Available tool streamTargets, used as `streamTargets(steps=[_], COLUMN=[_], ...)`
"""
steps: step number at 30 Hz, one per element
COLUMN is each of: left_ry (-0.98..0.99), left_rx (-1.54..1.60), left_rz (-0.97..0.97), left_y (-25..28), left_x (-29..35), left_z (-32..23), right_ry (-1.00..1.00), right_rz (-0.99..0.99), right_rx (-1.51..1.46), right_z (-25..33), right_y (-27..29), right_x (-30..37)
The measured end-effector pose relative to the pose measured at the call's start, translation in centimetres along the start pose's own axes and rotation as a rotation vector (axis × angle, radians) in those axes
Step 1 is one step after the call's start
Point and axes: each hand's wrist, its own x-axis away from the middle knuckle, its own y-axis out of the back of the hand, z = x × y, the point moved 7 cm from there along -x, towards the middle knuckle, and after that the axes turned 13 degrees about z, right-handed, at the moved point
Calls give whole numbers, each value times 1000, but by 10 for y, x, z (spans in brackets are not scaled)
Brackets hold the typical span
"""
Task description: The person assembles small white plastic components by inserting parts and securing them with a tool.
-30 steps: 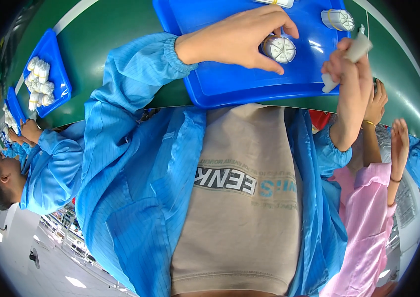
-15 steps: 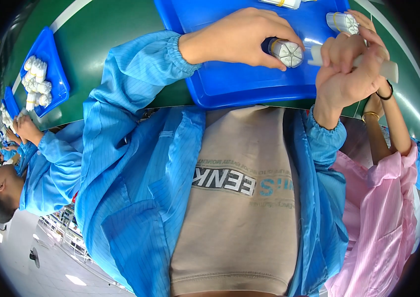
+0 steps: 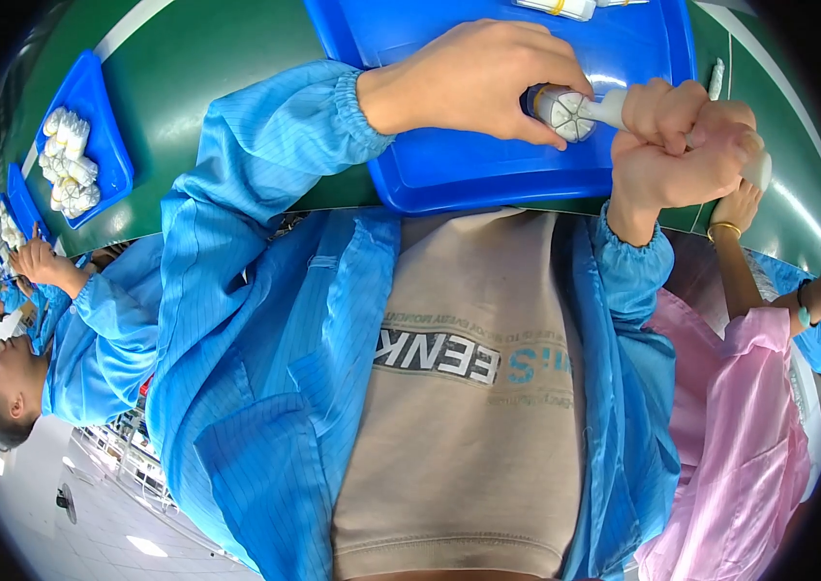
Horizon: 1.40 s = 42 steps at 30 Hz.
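1 green table (image 3: 222,39) spans the upper frame. Co-workers, at least 2: 1 blue coat (image 3: 106,339) at left, 1 pink sleeve (image 3: 740,426) at lower right. Blue trays, 3 pcs: 1 big tray (image 3: 488,169) at upper centre, 2 small trays (image 3: 116,160) at upper left; the nearer one has a white heap (image 3: 70,165), its pcs overlap, can't count. Own hands, 2: L hand (image 3: 469,82) is curled round 1 bundle (image 3: 563,111), over the big tray, right of upper centre; R hand (image 3: 677,145), upper right, is closed round 1 white rod (image 3: 609,108), w/ its tip at the bundle's end; can't tell if touching.
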Motion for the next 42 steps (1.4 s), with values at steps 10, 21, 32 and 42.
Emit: streamTargets(steps=[10, 21, 32, 42], left_ry=[13, 23, -7, -21], left_rx=[13, -8, 279, 239], left_rz=[13, 8, 56, 92], left_y=[0, -2, -5, -12], left_x=[-1, 2, 10, -16], left_z=[-2, 0, 8, -7], right_ry=[242, -19, -13, -98], right_rz=[292, 286, 428, 478], right_rx=[-187, -123, -290, -196], right_z=[9, -10, 4, -1], right_y=[-17, -9, -7, 9], right_x=[3, 3, -12, -10])
